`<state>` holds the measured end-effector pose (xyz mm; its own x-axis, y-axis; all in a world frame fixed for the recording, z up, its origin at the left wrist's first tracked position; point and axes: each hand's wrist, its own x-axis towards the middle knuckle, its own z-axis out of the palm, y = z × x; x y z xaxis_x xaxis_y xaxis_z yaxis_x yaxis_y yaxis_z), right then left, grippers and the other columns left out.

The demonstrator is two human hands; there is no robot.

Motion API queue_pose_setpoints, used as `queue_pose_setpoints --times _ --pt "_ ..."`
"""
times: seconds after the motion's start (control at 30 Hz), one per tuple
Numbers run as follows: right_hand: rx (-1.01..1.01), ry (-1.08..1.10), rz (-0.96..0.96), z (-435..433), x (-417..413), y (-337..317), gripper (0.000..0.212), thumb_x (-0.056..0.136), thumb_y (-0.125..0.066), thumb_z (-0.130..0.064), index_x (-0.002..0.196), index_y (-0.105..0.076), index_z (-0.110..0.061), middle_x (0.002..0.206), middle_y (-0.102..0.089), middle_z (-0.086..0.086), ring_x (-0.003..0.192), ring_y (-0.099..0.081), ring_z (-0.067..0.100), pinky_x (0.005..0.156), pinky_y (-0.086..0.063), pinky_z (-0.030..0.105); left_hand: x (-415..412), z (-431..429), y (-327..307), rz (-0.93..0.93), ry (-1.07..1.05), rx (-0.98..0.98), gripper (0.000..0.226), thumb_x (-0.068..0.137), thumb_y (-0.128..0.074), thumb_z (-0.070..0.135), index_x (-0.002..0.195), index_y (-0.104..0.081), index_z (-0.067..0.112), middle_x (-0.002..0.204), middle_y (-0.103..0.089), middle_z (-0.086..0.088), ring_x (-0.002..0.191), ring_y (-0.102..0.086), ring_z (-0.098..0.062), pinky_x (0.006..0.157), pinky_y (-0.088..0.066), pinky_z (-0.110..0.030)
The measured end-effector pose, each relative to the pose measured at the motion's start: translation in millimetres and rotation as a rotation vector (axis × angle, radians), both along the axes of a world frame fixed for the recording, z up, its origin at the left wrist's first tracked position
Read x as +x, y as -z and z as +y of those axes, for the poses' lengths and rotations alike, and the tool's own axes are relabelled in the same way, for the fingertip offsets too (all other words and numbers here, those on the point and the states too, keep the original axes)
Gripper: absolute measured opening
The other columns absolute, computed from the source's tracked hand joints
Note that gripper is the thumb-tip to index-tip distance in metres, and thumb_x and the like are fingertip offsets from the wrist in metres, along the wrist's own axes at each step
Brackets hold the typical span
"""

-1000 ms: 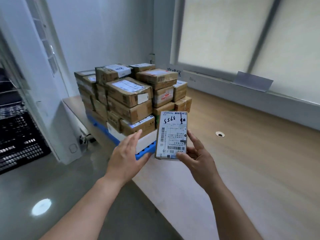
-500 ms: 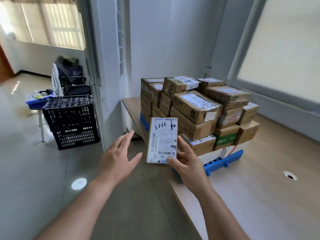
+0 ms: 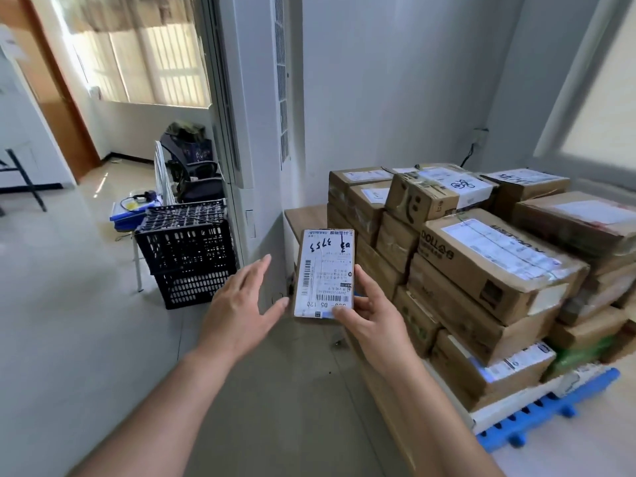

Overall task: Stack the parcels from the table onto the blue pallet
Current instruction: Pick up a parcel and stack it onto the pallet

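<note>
My right hand (image 3: 370, 313) grips a small flat parcel (image 3: 324, 270) by its lower right corner, its white shipping label facing me. It hangs in the air left of the stack. My left hand (image 3: 241, 301) hovers just left of the parcel with fingers spread, not touching it. A tall stack of brown cardboard parcels (image 3: 481, 270) fills the right side, standing on the blue pallet (image 3: 547, 414), which rests on the wooden table (image 3: 304, 215). Only the pallet's front edge shows.
A black plastic crate (image 3: 187, 256) stands on the grey floor to the left, beside a white pillar (image 3: 261, 132). Behind it are a chair with bags and a small stand. A doorway lies at far left. Windows run along the right wall.
The view has swung left: the stack has slid to the right and looms closer, and the crate and doorway came into sight. Both hands keep their pose around the parcel.
</note>
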<state>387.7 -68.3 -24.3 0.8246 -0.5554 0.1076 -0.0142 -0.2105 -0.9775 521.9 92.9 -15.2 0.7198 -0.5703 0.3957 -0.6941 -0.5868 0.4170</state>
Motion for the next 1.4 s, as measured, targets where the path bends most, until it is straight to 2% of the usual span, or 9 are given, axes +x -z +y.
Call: queue_pose_setpoints --times 0.23,0.63,0.77,0.83,0.9,1.07,1.2,1.3,1.4 --pt "-0.028 0.042 -0.055 -38.9 73.2 -6.6 0.074 0.083 -0.072 -0.027 0.143 -0.034 -0.047 0.109 -0.070 -0.011 0.103 -0.063 -0.002 0.097 -0.048 0.027 71.9 -33.8 -11.4 -0.061 0.006 0.013 0.076 0.089 -0.060 0.041 0.151 -0.020 0.022 0.152 -0.031 -0.001 0.139 -0.030 -0.019 0.113 -0.023 -0.034" --pt "-0.105 0.148 -0.077 -79.0 157.7 -49.2 0.071 0.085 -0.070 -0.029 0.144 -0.034 -0.045 0.106 -0.071 -0.012 0.099 -0.066 0.002 0.096 -0.051 0.034 185.5 -103.5 -34.3 -0.136 0.152 -0.001 0.072 0.089 -0.056 0.044 0.148 -0.028 0.015 0.152 -0.033 -0.006 0.139 -0.031 -0.024 0.114 -0.024 -0.039" --pt "-0.152 0.275 -0.087 -100.2 182.5 -70.7 0.067 0.087 -0.070 -0.026 0.143 -0.036 -0.042 0.101 -0.072 -0.013 0.094 -0.066 -0.004 0.086 -0.050 0.014 222.8 -148.3 -48.3 -0.073 0.287 -0.111 0.061 0.095 -0.039 0.049 0.148 -0.031 0.020 0.152 -0.033 -0.003 0.139 -0.029 -0.021 0.112 -0.027 -0.039" --pt "-0.168 0.335 -0.072 -110.4 195.9 -80.2 0.066 0.088 -0.069 -0.027 0.142 -0.036 -0.043 0.098 -0.072 -0.013 0.087 -0.066 -0.004 0.071 -0.046 0.009 236.1 -169.4 -57.7 -0.016 0.371 -0.198 0.060 0.096 -0.029 0.056 0.145 -0.037 0.022 0.148 -0.039 0.000 0.136 -0.034 -0.018 0.109 -0.030 -0.035" --pt "-0.174 0.378 -0.059 -118.2 208.8 -88.3 0.065 0.087 -0.069 -0.030 0.141 -0.037 -0.045 0.100 -0.073 -0.007 0.081 -0.066 0.003 0.067 -0.044 0.018 245.5 -189.1 -66.1 0.073 0.495 -0.300 0.064 0.092 -0.024 0.060 0.140 -0.045 0.022 0.139 -0.049 0.002 0.128 -0.043 -0.016 0.102 -0.037 -0.030" --pt "-0.222 0.504 -0.038 -138.5 231.9 -104.2 0.065 0.088 -0.067 -0.031 0.144 -0.036 -0.042 0.095 -0.073 -0.008 0.093 -0.068 0.010 0.092 -0.052 0.038 259.0 -231.3 -81.0 0.299 0.800 -0.387 0.058 0.093 -0.029 0.059 0.140 -0.041 0.026 0.126 -0.056 0.008 0.109 -0.055 -0.005 0.081 -0.044 -0.006" --pt "-0.308 0.614 0.067 -152.2 238.9 -118.7 0.062 0.090 -0.064 -0.036 0.144 -0.034 -0.038 0.102 -0.068 -0.010 0.095 -0.064 0.013 0.085 -0.053 0.038 267.9 -263.8 -89.2 0.327 0.878 -0.324 0.066 0.088 -0.036 0.063 0.143 -0.034 0.027 0.126 -0.054 0.011 0.109 -0.055 -0.008 0.078 -0.045 -0.006" --pt "-0.447 0.709 0.272 -157.9 234.7 -131.8 0.066 0.093 -0.058 -0.040 0.148 -0.022 -0.038 0.094 -0.067 -0.008 0.078 -0.063 0.011 0.065 -0.047 0.030 271.6 -285.8 -92.5 0.320 0.934 -0.302 0.076 0.084 -0.044 0.069 0.147 -0.029 0.030 0.129 -0.056 0.011 0.111 -0.056 -0.010 0.091 -0.049 -0.024" --pt "-0.592 0.810 0.491 -165.8 225.6 -141.3 0.068 0.091 -0.054 -0.052 0.149 -0.024 -0.035 0.103 -0.066 -0.004 0.097 -0.060 0.018 0.083 -0.049 0.038 269.9 -307.8 -95.2 0.347 0.987 -0.270 0.072 0.085 -0.049 0.064 0.147 -0.029 0.032 0.123 -0.056 0.017 0.109 -0.056 -0.009 0.093 -0.046 -0.026"
